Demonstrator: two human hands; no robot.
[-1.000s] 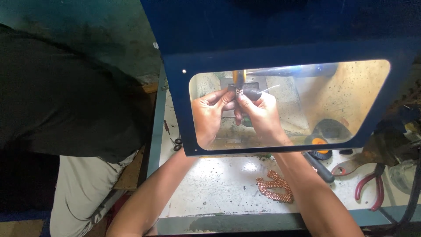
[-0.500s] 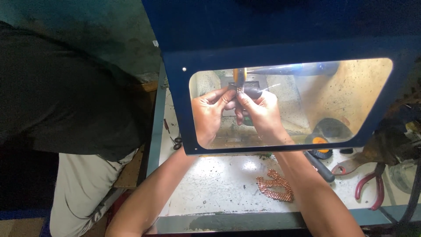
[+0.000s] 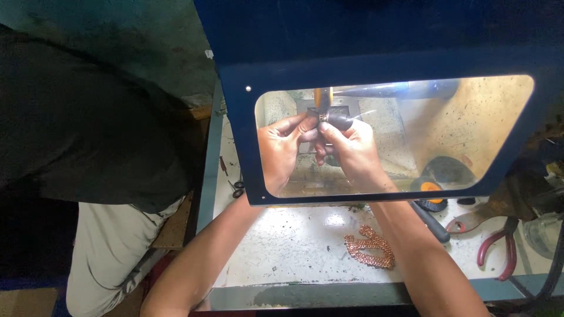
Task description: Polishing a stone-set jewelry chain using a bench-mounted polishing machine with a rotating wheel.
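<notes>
Behind a clear window in a blue shield (image 3: 235, 141), my left hand (image 3: 281, 148) and my right hand (image 3: 351, 149) meet fingertip to fingertip. Together they pinch a small dark metal piece (image 3: 324, 119) and hold it against a thin spinning wheel (image 3: 322, 97) on a long shaft (image 3: 399, 90). The piece is tiny and mostly covered by my fingers. Both forearms reach in under the shield's lower edge.
A pile of copper-coloured chain (image 3: 370, 247) lies on the white bench (image 3: 294, 240) near my right forearm. Red-handled pliers (image 3: 499, 249) and a dark tool (image 3: 432, 223) lie at the right. A person in dark top and light trousers (image 3: 106, 176) stands at the left.
</notes>
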